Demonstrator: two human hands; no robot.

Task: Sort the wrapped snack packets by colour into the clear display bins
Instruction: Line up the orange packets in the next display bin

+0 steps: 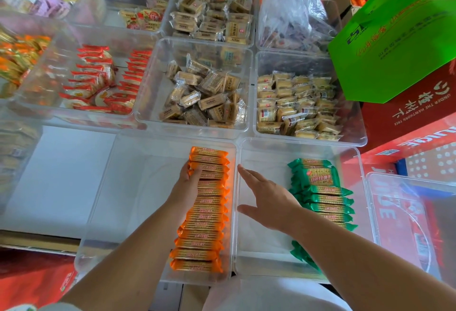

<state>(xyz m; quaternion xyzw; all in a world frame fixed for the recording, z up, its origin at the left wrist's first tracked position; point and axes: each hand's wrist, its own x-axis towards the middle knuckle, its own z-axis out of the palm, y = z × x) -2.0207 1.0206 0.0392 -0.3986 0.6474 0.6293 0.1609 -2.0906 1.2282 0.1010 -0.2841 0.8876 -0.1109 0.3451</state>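
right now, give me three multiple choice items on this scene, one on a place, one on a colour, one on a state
1. Where do the green packets lie?
A. in the right front bin
B. on a plate
C. in a drawer

2. What colour are the packets under the left hand?
A. red
B. orange
C. blue

3. How is the right hand?
A. gripping a packet
B. a closed fist
C. open, holding nothing

Answers:
1 A: the green row runs along that bin's right side.
2 B: its fingers lie over the left ends of the orange packets.
3 C: its fingers are spread straight above the bin's bare left part, apart from the green row.
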